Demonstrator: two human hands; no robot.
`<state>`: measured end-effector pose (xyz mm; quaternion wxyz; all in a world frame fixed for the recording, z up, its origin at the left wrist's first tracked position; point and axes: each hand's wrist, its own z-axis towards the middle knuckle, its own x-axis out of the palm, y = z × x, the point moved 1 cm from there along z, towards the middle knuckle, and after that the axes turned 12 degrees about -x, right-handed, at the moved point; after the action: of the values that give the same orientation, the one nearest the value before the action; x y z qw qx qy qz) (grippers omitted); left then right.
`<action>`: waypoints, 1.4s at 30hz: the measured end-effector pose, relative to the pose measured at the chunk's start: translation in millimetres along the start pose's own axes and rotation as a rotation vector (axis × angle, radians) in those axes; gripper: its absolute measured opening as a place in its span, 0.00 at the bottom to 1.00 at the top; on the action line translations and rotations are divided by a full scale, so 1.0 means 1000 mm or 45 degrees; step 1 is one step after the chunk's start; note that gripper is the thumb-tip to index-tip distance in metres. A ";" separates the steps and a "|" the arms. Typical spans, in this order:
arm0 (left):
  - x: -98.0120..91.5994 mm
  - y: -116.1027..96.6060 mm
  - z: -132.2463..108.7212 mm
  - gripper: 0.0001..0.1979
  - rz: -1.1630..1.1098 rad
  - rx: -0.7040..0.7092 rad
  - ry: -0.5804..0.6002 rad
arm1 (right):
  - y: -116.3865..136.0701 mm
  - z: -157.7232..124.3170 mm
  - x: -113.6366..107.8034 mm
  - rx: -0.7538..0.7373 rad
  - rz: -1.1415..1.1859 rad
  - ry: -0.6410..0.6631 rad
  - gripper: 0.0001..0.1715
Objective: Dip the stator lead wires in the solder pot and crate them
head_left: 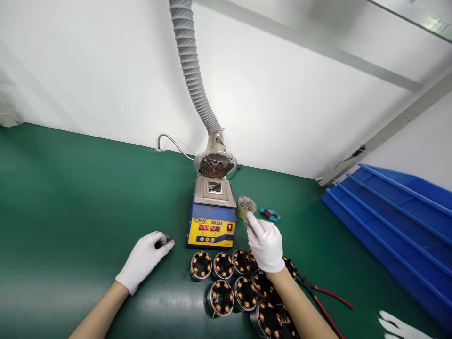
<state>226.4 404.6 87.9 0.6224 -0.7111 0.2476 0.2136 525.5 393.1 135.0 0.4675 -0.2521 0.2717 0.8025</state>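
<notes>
My left hand (144, 259), in a white glove with darkened fingertips, rests on the green mat left of the solder pot (212, 226). Its fingers are loosely curved, with a gap to the thumb and no object visible between them. My right hand (264, 242), also gloved in white, is closed in a pinch just in front of a round container (247, 203) with greyish contents. Whatever lies between its fingertips is too small to make out. Several motor stators (223, 297) with copper windings stand below and partly under my right forearm. Red digits glow on the pot's yellow panel.
A grey exhaust duct (192, 61) hangs over the solder pot. Red-handled pliers (318, 294) lie right of the stators, and a blue strap (270, 214) lies beyond the container. Stacked blue trays (395, 221) fill the right side; a white glove (402, 327) lies near the bottom right corner.
</notes>
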 end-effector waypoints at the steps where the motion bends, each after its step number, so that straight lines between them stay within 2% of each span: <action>1: 0.000 0.001 0.000 0.16 0.001 -0.007 -0.004 | -0.013 -0.002 0.000 0.251 0.146 -0.040 0.13; 2: 0.000 0.001 0.000 0.16 -0.001 -0.014 -0.009 | -0.025 -0.003 0.001 0.452 0.257 -0.071 0.14; 4: 0.001 0.002 0.001 0.16 -0.006 -0.029 -0.015 | -0.046 -0.002 0.006 0.679 0.368 -0.104 0.16; 8: 0.001 0.001 0.000 0.16 -0.020 -0.069 -0.014 | -0.072 0.012 0.019 0.967 0.565 -0.111 0.19; 12: 0.001 0.002 -0.001 0.16 -0.083 -0.101 0.024 | -0.078 0.029 0.024 1.205 0.737 -0.059 0.20; 14: 0.001 0.004 0.000 0.16 -0.100 -0.097 0.035 | -0.073 0.032 0.016 1.286 0.785 -0.050 0.25; 17: 0.001 0.007 0.002 0.15 -0.101 -0.069 -0.003 | -0.047 0.022 -0.013 1.316 0.840 -0.077 0.31; 19: 0.000 0.007 -0.002 0.14 -0.107 -0.057 -0.052 | -0.018 0.003 -0.039 1.242 0.907 -0.100 0.29; 20: -0.002 0.006 -0.007 0.14 -0.122 -0.059 -0.079 | -0.001 -0.009 -0.052 1.109 0.985 -0.093 0.28; 21: -0.003 0.004 -0.013 0.14 -0.144 -0.057 -0.101 | 0.019 -0.023 -0.062 0.991 1.093 0.016 0.24; 23: -0.003 -0.007 -0.030 0.14 -0.165 0.006 -0.079 | 0.060 -0.053 -0.073 0.685 1.447 0.572 0.20; 26: 0.004 -0.032 -0.057 0.11 0.107 0.303 0.078 | 0.113 -0.092 -0.064 0.579 1.604 0.868 0.15; 28: 0.014 -0.047 -0.067 0.15 0.483 0.471 0.076 | 0.139 -0.108 -0.046 0.556 1.662 1.206 0.12; 30: 0.024 -0.056 -0.070 0.13 0.785 0.549 -0.008 | 0.151 -0.115 -0.029 0.633 1.466 1.050 0.13; 32: 0.031 -0.060 -0.072 0.08 0.933 0.565 -0.064 | 0.153 -0.117 -0.018 0.618 1.132 0.755 0.13; 33: 0.032 -0.059 -0.075 0.08 0.961 0.543 -0.075 | 0.151 -0.118 -0.015 0.573 0.997 0.634 0.13; 35: 0.031 -0.055 -0.085 0.09 0.953 0.398 -0.064 | 0.147 -0.120 -0.013 0.486 0.895 0.494 0.14; 36: 0.030 -0.052 -0.094 0.10 0.934 0.287 -0.050 | 0.144 -0.121 -0.012 0.480 0.907 0.463 0.14; 38: 0.025 -0.043 -0.113 0.14 0.908 0.103 -0.032 | 0.140 -0.124 -0.010 0.582 0.981 0.419 0.14; 40: 0.021 -0.034 -0.131 0.13 0.905 0.075 -0.053 | 0.138 -0.127 -0.008 0.795 1.139 0.395 0.14; 42: 0.019 -0.027 -0.145 0.08 0.835 0.149 -0.058 | 0.140 -0.127 -0.006 1.012 1.416 0.398 0.18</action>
<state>257.6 261.8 116.4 0.5657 -0.5518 0.4610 0.4039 422.9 246.6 74.8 -0.0001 0.0019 0.6973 0.7168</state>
